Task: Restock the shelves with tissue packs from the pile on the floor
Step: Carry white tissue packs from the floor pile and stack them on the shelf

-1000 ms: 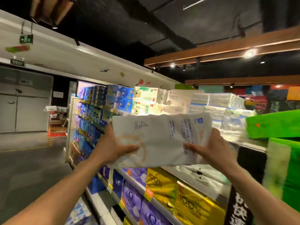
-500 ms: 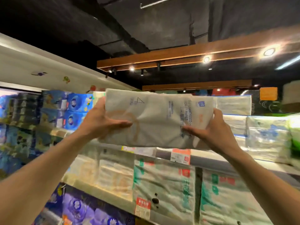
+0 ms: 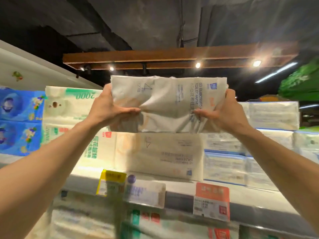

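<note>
Tissue pack [image 3: 169,104], ends in curled fingers [image 3: 106,89] of left hand [image 3: 107,108], right hand [image 3: 224,112]

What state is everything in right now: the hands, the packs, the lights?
White toilet paper pack: held up just over the shelved one, wrapper creased.
Left hand: grips the pack's left end.
Right hand: grips its right end.
Matching pack on shelf: lying at rest, print upside down.
Ceiling spotlights: lit.
</note>
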Motion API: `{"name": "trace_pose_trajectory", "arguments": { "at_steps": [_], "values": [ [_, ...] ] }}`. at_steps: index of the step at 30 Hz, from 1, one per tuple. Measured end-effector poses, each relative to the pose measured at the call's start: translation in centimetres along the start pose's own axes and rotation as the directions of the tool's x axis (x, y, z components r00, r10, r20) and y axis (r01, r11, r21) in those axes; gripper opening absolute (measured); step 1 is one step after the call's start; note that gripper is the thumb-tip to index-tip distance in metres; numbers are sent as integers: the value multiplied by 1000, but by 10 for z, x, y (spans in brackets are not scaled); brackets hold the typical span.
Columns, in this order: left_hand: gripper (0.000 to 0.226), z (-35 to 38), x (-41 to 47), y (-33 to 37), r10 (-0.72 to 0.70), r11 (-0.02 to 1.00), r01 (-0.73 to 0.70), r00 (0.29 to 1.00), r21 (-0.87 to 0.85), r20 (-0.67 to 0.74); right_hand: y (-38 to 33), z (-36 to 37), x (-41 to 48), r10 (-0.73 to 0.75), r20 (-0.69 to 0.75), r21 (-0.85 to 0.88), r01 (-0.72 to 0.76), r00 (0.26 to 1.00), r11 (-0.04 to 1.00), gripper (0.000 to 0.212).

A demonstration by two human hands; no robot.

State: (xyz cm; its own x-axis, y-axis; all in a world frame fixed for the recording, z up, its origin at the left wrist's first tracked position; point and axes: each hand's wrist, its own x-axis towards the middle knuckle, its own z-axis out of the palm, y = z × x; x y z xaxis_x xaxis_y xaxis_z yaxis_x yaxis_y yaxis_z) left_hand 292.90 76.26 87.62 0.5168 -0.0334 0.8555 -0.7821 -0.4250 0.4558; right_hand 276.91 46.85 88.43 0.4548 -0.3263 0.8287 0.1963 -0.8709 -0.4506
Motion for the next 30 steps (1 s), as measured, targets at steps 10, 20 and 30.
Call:
{"name": "trace_pose_trajectory", "arguments": {
  "at_steps": [10, 20, 30],
  "values": [
    [109, 50, 63, -61, 43, 998, -43, 999, 48, -4, 2, 73, 52, 66, -50, -181, -74, 997, 981, 97],
    [155, 78, 78, -87, 261, 862, -257, 964, 437, 53, 6, 97, 62, 190, -2, -378, -177, 982, 909, 87],
    [145, 125, 63, -89, 414, 673, -595, 795, 439, 443, 14, 117, 60, 302, -52, -751, -237, 952, 617, 106]
  ]
}}
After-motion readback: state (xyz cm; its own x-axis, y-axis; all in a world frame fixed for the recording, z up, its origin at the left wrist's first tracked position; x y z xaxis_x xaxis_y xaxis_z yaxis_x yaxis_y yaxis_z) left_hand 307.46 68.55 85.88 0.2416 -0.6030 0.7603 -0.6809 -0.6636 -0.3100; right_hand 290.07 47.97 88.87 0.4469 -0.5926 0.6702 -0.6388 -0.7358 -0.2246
